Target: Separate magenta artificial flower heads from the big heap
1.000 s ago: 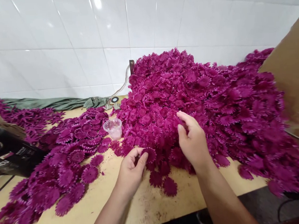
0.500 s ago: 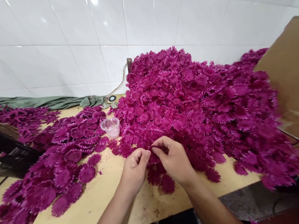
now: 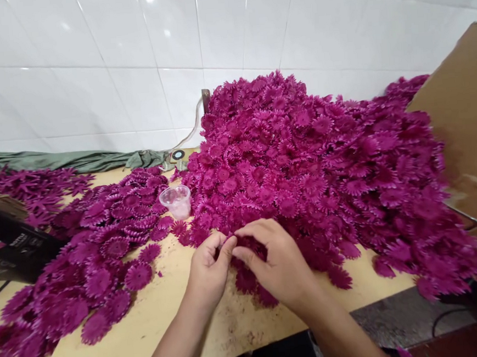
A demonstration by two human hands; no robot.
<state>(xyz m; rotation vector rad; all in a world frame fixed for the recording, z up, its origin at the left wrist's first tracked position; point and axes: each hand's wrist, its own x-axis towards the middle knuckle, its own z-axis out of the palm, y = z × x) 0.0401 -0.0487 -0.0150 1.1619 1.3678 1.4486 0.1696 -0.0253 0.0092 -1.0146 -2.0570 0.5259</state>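
Observation:
A tall heap of magenta fabric flower heads (image 3: 303, 162) covers the right half of a pale wooden table (image 3: 159, 322). At its near edge my left hand (image 3: 207, 272) and my right hand (image 3: 276, 263) meet, fingertips pinched together on one magenta flower head (image 3: 244, 249) between them. Only a little of that flower shows past my fingers. A flatter spread of the same flowers (image 3: 100, 266) lies left of my hands.
A small clear plastic cup (image 3: 176, 201) stands between the two piles. A black box (image 3: 8, 249) sits at the left edge, a brown cardboard flap (image 3: 466, 127) at the right. Green cloth (image 3: 76, 161) lies along the white tiled wall.
My right hand left the heap and came down left to meet my left hand. Both now pinch the same flower, and the right hand has slid slightly further left.

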